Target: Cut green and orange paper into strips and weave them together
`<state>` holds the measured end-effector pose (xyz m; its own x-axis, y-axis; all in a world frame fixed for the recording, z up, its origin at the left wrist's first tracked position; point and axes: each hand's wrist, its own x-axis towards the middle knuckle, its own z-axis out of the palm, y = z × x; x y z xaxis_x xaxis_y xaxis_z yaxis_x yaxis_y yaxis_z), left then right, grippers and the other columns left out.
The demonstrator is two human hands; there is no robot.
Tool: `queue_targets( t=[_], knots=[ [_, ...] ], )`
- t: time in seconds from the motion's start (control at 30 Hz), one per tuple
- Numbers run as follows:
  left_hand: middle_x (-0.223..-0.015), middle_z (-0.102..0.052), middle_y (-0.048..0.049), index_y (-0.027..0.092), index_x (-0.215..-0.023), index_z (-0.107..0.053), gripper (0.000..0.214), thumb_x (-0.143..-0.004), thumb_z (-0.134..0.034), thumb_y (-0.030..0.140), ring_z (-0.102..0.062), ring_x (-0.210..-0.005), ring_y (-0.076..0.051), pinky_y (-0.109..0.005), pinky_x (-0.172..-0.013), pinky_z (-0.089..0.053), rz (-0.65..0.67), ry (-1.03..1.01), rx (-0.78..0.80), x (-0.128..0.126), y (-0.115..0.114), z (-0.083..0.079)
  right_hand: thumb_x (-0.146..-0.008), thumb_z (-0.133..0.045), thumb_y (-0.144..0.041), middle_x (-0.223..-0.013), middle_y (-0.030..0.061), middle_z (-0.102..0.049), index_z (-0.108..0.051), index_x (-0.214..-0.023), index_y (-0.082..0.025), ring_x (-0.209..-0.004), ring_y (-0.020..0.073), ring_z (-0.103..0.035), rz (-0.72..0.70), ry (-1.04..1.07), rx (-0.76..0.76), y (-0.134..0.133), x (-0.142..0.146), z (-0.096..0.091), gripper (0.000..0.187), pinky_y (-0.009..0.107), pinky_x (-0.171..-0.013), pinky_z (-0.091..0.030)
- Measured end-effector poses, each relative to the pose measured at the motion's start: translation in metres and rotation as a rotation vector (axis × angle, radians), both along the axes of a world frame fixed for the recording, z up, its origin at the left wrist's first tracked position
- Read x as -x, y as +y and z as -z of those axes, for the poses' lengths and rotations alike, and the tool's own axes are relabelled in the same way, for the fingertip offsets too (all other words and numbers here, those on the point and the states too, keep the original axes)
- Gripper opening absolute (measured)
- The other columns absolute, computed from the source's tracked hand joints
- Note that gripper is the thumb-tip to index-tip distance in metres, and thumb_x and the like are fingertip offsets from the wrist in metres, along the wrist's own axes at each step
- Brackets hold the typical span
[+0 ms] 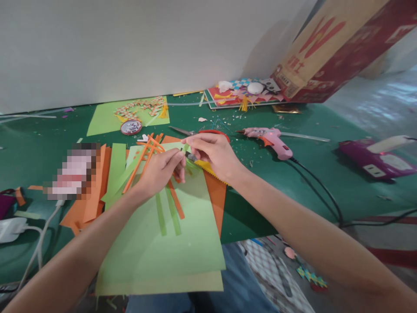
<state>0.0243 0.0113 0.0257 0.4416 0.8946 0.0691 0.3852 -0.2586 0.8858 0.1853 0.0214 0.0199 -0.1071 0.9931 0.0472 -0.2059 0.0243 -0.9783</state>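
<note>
A small dark object is sitting under the fingertips of the right hand, too hidden to make out. A pixelated patch is covering whatever lies at the left of the table, and the scissors are showing only their blades and a curve of red handle behind the right hand.

Both hands are meeting over the paper pile. The left hand is pinching its fingertips together on the near end of a thin green paper strip, and the right hand is clamping thumb and forefinger on the same strip from the other side. The strip is being held just above the light green sheet, which is lying flat and matte and overhanging the edge of the green table.

Loose orange strips are crossing each other beside the left hand, and a yellow piece with a zigzag edge is lying on an orange sheet. A round dish is holding tiny pale beads. A glossy pink glue gun is resting well apart to the right.
</note>
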Motion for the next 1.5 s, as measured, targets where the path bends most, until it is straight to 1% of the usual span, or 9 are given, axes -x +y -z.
queue_targets(
  t=[0.57,0.83,1.0,1.17,1.5],
  knots=[
    [-0.053,-0.061,0.0022,0.021,-0.071,-0.049,0.029,-0.094,-0.036,0.033,-0.061,-0.051,-0.013,-0.024,-0.060,-0.051,-0.002,0.014,0.013,0.0002,-0.0002,-0.0005,-0.070,-0.068,-0.028,-0.054,-0.0043,-0.051,-0.073,-0.072,-0.016,-0.049,0.0058,-0.040,0.001,-0.003,0.002,-0.0005,0.0004,-0.0014,0.013,0.025,-0.047,-0.029],
    [-0.052,-0.061,0.0021,0.020,-0.070,-0.048,0.030,-0.094,-0.035,0.032,-0.060,-0.050,-0.012,-0.024,-0.059,-0.051,0.002,0.012,0.006,0.0008,-0.0002,-0.0008,-0.071,-0.068,-0.026,-0.053,-0.0041,-0.051,-0.073,-0.071,-0.015,-0.048,0.0055,-0.040,-0.001,0.019,0.000,0.0008,0.0007,-0.0007,0.012,0.024,-0.047,-0.028],
    [-0.052,-0.061,0.0019,0.020,-0.070,-0.048,0.028,-0.094,-0.036,0.028,-0.060,-0.050,-0.012,-0.024,-0.059,-0.051,-0.008,0.009,0.008,-0.0004,-0.0012,-0.0019,-0.073,-0.068,-0.026,-0.054,-0.0036,-0.051,-0.072,-0.070,-0.015,-0.049,0.0057,-0.040,0.002,0.009,-0.004,0.0013,0.0002,0.0002,0.012,0.025,-0.048,-0.028],
    [-0.053,-0.061,0.0019,0.020,-0.071,-0.049,0.029,-0.094,-0.036,0.031,-0.060,-0.051,-0.012,-0.024,-0.060,-0.051,-0.002,0.005,0.006,0.0002,-0.0009,-0.0006,-0.073,-0.068,-0.026,-0.055,-0.0035,-0.051,-0.072,-0.070,-0.015,-0.049,0.0058,-0.040,-0.002,0.011,-0.002,0.0003,0.0006,-0.0005,0.012,0.025,-0.048,-0.028],
    [-0.052,-0.061,0.0023,0.020,-0.071,-0.049,0.029,-0.094,-0.036,0.031,-0.060,-0.050,-0.012,-0.023,-0.059,-0.051,-0.001,0.007,0.005,0.0000,-0.0004,-0.0010,-0.071,-0.069,-0.029,-0.055,-0.0042,-0.050,-0.072,-0.071,-0.016,-0.049,0.0058,-0.040,0.004,-0.003,0.008,0.0001,-0.0002,-0.0015,0.014,0.025,-0.047,-0.028]
  ],
)
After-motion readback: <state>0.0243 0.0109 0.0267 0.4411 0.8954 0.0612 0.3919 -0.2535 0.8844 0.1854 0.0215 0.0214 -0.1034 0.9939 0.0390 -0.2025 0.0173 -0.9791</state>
